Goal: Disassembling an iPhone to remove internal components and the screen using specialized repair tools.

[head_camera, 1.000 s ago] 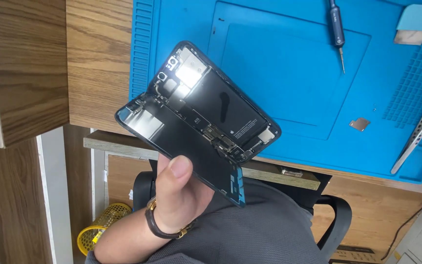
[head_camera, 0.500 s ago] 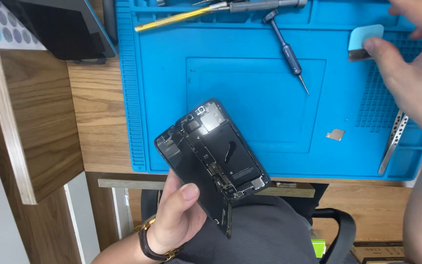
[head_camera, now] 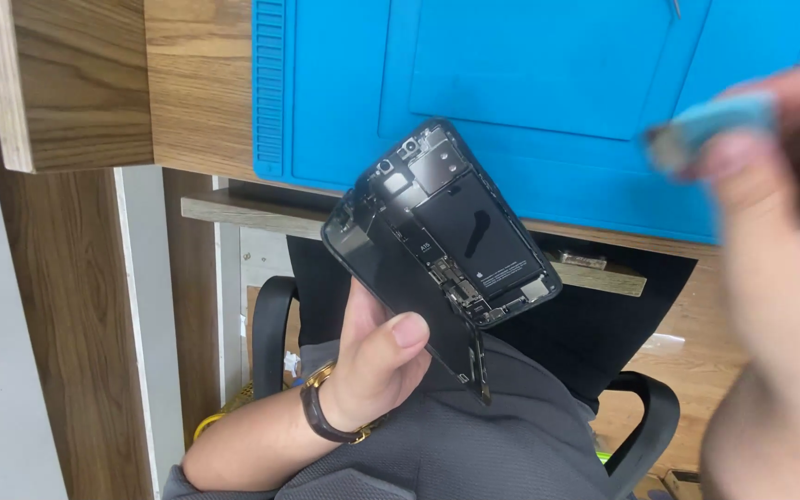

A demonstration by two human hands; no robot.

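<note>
We've got the opened phone (head_camera: pixel 446 241) tilted above our lap, just off the blue mat (head_camera: pixel 548 83), left hand (head_camera: pixel 377 361) clamped round its lower edge. Right hand (head_camera: pixel 770 231), blurred, pinches a small blue tool (head_camera: pixel 710 125). Best keep that phone steady, insides facing up.

left hand (head_camera: pixel 377 356) grips an opened phone (head_camera: pixel 442 231) at frame centre, below a blue repair mat (head_camera: pixel 548 83); at right, the blurred right hand (head_camera: pixel 780 231) pinches a light-blue tool (head_camera: pixel 710 128).
</note>
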